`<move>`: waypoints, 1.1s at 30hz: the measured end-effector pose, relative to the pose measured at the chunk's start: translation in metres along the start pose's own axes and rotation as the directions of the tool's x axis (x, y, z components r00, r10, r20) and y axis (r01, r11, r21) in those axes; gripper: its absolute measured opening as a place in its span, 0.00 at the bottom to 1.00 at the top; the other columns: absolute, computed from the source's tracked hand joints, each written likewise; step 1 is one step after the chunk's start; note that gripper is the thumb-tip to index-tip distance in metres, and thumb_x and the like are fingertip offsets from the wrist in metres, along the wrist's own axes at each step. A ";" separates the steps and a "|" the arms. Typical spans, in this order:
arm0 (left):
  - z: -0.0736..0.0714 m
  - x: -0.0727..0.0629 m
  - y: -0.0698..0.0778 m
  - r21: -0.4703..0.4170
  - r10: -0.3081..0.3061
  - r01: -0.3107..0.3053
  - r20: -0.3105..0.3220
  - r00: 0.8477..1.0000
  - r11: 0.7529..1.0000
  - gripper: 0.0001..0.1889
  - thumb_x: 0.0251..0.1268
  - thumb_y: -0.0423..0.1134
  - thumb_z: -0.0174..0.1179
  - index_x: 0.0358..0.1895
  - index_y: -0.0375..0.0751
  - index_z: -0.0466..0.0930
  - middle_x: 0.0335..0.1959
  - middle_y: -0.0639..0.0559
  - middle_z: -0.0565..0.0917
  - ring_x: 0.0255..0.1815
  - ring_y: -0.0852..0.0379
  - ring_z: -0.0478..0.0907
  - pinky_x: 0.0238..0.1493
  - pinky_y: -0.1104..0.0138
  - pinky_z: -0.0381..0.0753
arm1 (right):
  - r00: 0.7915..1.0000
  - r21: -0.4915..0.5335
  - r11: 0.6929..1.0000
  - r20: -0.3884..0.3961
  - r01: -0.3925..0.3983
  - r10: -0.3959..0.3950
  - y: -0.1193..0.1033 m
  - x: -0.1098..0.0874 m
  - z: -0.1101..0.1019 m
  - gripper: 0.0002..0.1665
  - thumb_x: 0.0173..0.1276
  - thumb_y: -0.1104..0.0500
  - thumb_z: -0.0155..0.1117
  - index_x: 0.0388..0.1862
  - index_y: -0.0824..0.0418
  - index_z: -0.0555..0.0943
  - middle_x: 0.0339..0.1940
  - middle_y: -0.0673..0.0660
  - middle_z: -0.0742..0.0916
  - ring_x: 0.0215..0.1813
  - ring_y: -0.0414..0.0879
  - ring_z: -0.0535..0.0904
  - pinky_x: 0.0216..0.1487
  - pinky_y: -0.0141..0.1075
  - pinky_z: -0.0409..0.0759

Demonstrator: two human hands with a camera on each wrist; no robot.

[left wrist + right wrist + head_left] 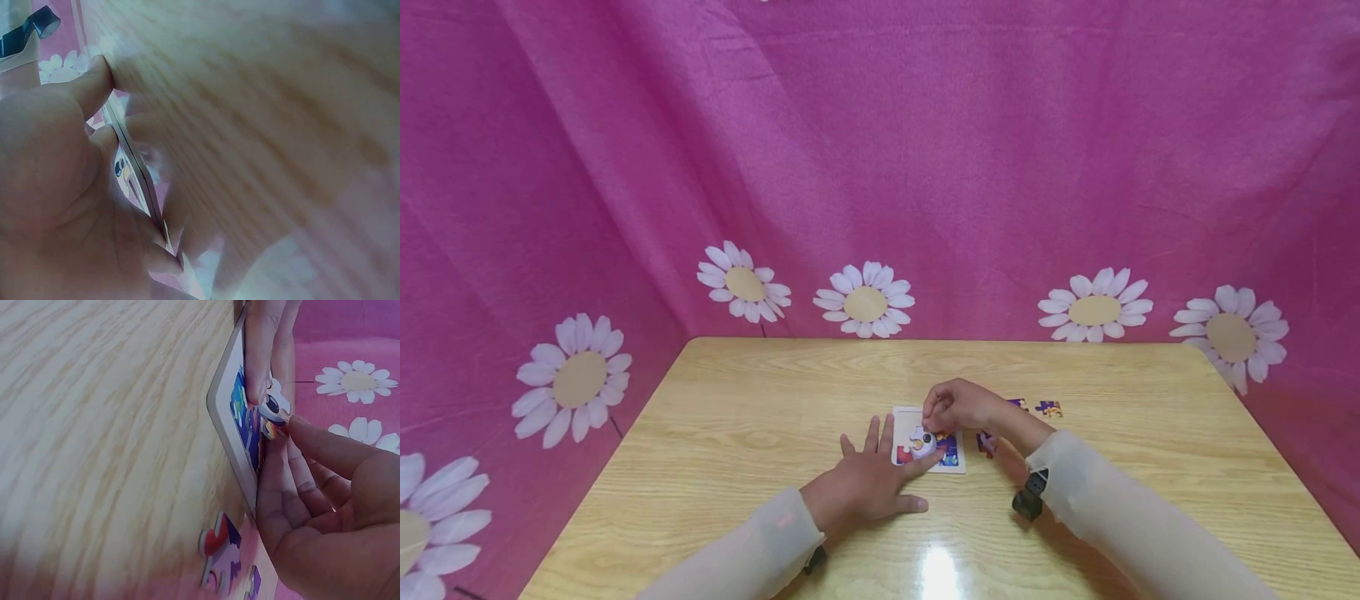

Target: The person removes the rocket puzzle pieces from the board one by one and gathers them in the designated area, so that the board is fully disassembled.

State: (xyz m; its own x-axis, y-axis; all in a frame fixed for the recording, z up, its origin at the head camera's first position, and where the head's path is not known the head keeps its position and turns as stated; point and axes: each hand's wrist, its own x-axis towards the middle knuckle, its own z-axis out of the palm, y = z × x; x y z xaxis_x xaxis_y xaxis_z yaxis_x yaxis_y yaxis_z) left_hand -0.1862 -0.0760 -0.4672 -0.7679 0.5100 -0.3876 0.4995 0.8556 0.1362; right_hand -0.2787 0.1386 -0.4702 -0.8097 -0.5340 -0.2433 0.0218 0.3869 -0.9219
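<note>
A white-framed jigsaw puzzle board lies on the table with several coloured pieces in it. My right hand is over its far right part. In the right wrist view, the thumb and fingers pinch the edge of a white puzzle piece with a printed eye, tilted up from the board. Across the board's near side stretches my left hand, fingers straight and spread. Its index fingertip touches the board area beside that piece. The left palm hides much of the board in the left wrist view.
Loose puzzle pieces lie to the right of the board: a purple and red one partly behind the right forearm, and another farther back. The wooden table meets a pink flowered cloth behind and at the sides.
</note>
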 end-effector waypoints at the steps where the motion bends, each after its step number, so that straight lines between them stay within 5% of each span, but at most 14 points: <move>1: 0.000 0.000 0.000 0.001 0.001 -0.001 -0.001 1.000 1.000 0.37 0.68 0.77 0.44 0.78 0.91 0.40 0.84 0.30 0.37 0.83 0.28 0.30 0.64 0.19 0.47 | 1.000 -0.013 1.000 -0.003 0.000 0.000 0.000 0.000 0.000 0.03 0.68 0.71 0.69 0.37 0.67 0.82 0.32 0.58 0.90 0.35 0.44 0.85 0.40 0.34 0.84; 21: 0.002 0.001 -0.001 0.007 0.011 -0.011 -0.022 1.000 1.000 0.37 0.69 0.76 0.45 0.78 0.91 0.40 0.84 0.29 0.38 0.83 0.27 0.32 0.64 0.19 0.49 | 0.997 -0.102 0.995 -0.083 -0.002 -0.006 -0.001 -0.001 0.007 0.03 0.64 0.73 0.70 0.35 0.69 0.83 0.30 0.59 0.90 0.31 0.43 0.83 0.37 0.33 0.81; 33: 0.000 -0.001 0.001 0.003 0.007 -0.007 -0.022 1.000 1.000 0.37 0.68 0.77 0.45 0.78 0.89 0.43 0.83 0.28 0.38 0.83 0.27 0.32 0.64 0.19 0.49 | 0.994 -0.030 0.999 -0.103 -0.024 0.021 0.000 0.000 0.006 0.03 0.66 0.72 0.69 0.35 0.68 0.83 0.27 0.56 0.89 0.31 0.43 0.84 0.38 0.34 0.84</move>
State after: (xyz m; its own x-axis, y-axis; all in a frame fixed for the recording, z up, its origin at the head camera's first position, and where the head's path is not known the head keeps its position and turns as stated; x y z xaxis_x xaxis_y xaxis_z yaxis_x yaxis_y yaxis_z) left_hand -0.1853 -0.0761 -0.4663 -0.7733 0.5176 -0.3663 0.5056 0.8519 0.1364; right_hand -0.2748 0.1343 -0.4718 -0.8653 -0.4452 -0.2303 0.0240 0.4221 -0.9062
